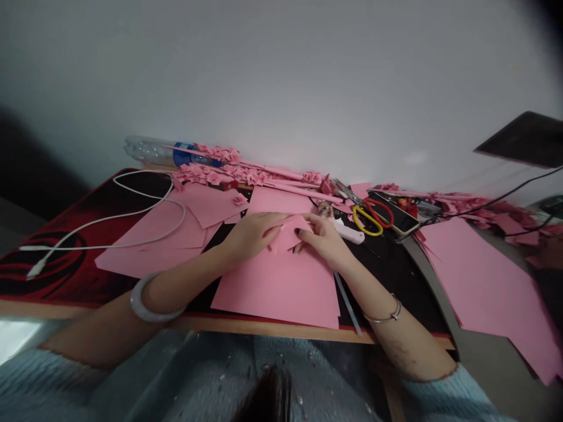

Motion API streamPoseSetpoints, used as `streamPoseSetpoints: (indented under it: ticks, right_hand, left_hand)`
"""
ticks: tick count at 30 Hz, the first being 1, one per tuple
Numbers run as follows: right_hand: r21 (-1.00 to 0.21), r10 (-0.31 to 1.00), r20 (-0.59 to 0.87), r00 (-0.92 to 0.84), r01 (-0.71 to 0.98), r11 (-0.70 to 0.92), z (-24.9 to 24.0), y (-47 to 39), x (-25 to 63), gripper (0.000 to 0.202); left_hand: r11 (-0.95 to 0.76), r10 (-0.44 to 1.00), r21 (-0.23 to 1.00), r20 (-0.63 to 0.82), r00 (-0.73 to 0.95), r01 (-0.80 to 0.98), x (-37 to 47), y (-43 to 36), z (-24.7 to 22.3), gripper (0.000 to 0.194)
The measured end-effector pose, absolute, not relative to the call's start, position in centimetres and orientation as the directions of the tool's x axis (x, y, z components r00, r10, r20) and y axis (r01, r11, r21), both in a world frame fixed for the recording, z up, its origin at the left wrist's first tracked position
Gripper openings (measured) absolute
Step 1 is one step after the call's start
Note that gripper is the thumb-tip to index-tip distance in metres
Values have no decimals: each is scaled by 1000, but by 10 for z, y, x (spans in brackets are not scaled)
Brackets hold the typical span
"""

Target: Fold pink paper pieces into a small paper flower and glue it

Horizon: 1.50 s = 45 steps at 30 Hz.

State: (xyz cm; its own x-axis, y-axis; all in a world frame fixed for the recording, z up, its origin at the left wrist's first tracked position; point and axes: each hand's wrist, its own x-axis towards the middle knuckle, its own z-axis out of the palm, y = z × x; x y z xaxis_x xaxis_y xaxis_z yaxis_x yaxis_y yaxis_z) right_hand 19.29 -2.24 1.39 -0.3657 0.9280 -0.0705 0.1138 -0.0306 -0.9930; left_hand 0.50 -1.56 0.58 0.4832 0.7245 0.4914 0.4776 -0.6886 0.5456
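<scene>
A small folded piece of pink paper (288, 233) is held between my two hands, above a stack of pink sheets (277, 287). My left hand (253, 234) grips its left side, fingers bent over the top edge. On the right side, my right hand (323, 237) pinches the paper, with the thumb lying on its face. Parts of the paper's folds are hidden behind my fingers. Just right of my right hand lies a white-handled tool (349, 232), probably a glue gun, with a translucent stick (347, 302) below on the dark mat.
Scissors (372, 215) with red and yellow handles lie beside a phone (398, 217). Pink paper flowers (246, 174) and a plastic bottle (152, 150) line the wall. A white cable (105, 223) loops over pink sheets (162, 234) at left. More pink sheets (488, 281) lie at right.
</scene>
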Motion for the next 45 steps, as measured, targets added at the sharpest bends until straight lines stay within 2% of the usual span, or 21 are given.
streamPoseSetpoints:
  ticks: [5,9,12,15,18,23,26,30,37,45]
  right_hand:
    - [-993,943,-25,-331,116,14,8,-18,196,20]
    - [-998,961,13,-275,60,31,7,-16,198,20]
    - [-1000,963,8,-270,10,12,8,-16,199,21]
    - [-998,954,10,-300,-61,-9,9,-17,199,19]
    - [-984,937,-2,-351,-165,-64,11,-18,201,15]
    - [-943,895,-100,-435,-244,-225,16,-18,206,23]
    - [-931,875,-126,-467,-249,-267,19,-19,207,27]
    - [-921,872,-151,-465,-255,-295,22,-21,207,26]
    - [-903,880,-127,-457,-314,-294,18,-17,210,32]
    - [-894,940,-139,-311,-370,-255,19,-15,209,27]
  left_hand:
    - [-508,856,759,394,334,407,5,-10,3,21]
    - [-297,889,942,215,404,153,4,-3,-3,18]
    - [-45,883,999,52,466,-27,5,-2,-4,25]
    - [133,869,977,-34,493,-168,5,-4,-1,33]
    - [242,851,930,-65,522,-278,4,-5,3,33]
    - [326,823,855,-47,566,-403,1,-3,4,19]
    - [370,817,809,-51,574,-456,0,-2,4,16]
    - [419,798,768,-56,601,-485,0,-3,6,14]
    - [513,786,698,-148,600,-500,1,-6,13,9]
    - [522,793,658,-140,593,-543,-1,-1,9,10]
